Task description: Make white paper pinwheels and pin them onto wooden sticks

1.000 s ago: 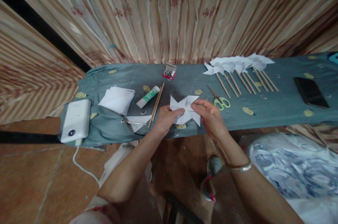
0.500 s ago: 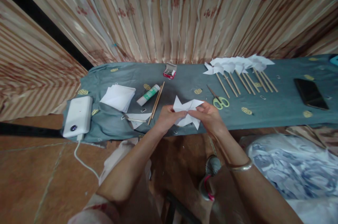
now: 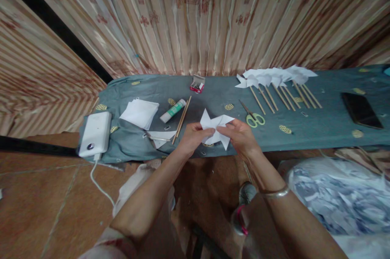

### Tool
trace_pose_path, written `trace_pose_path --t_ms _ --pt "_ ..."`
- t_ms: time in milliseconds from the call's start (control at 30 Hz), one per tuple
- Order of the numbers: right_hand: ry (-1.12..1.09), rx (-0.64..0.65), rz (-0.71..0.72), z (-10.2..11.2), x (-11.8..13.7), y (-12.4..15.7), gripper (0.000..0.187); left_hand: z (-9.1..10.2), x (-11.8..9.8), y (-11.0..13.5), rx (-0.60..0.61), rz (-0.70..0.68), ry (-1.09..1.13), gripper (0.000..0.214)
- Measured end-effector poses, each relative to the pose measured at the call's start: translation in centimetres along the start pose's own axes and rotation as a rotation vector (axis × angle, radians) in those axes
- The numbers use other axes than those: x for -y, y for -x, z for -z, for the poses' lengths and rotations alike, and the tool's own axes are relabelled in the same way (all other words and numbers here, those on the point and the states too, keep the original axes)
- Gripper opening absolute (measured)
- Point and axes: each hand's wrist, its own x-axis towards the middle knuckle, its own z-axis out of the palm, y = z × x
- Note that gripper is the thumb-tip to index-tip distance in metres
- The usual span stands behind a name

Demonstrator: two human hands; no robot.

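A white paper pinwheel (image 3: 215, 122), its points folded in toward the middle, is held between my two hands above the front edge of the cloth. My left hand (image 3: 192, 139) is closed on its left side, the thumb laid toward the centre. From the right, my right hand (image 3: 241, 133) pinches it with the thumb near the middle as well. Fingers behind the paper are hidden. Close by on the left lie thin wooden sticks (image 3: 182, 120) and a glue stick (image 3: 172, 111). Green-handled scissors (image 3: 254, 119) rest just beyond my right hand.
Finished pinwheels (image 3: 276, 76) on sticks line the back right. A small red box of metal pins (image 3: 197, 84) stands open at the back. White paper squares (image 3: 140, 113), a pencil-like tool on paper scraps (image 3: 160, 138), a white power bank (image 3: 95, 133) and a phone (image 3: 361, 109) also lie there.
The view has shifted slightly, so the things on the cloth sit a little further right and lower. Both hands keep their hold on the pinwheel, with hardly any movement.
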Motion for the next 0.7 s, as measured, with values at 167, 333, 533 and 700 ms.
trace_pose_path --t_ms 167,333,533,700 --pt "-0.025 0.004 -0.001 -0.09 -0.27 -0.13 0.049 -0.01 -0.36 0.3 -0.026 0.002 0.02 0.026" --pt "-0.023 0.019 0.004 0.03 -0.43 -0.24 0.046 0.05 -0.47 0.32 -0.029 -0.005 0.018 0.028" --pt "-0.015 0.029 0.002 0.13 -0.55 -0.31 0.045 0.14 -0.4 0.34 -0.045 -0.024 0.005 0.028" --pt "-0.027 0.018 -0.001 0.09 -0.56 -0.37 0.046 0.13 -0.41 0.48 -0.049 -0.03 -0.002 0.027"
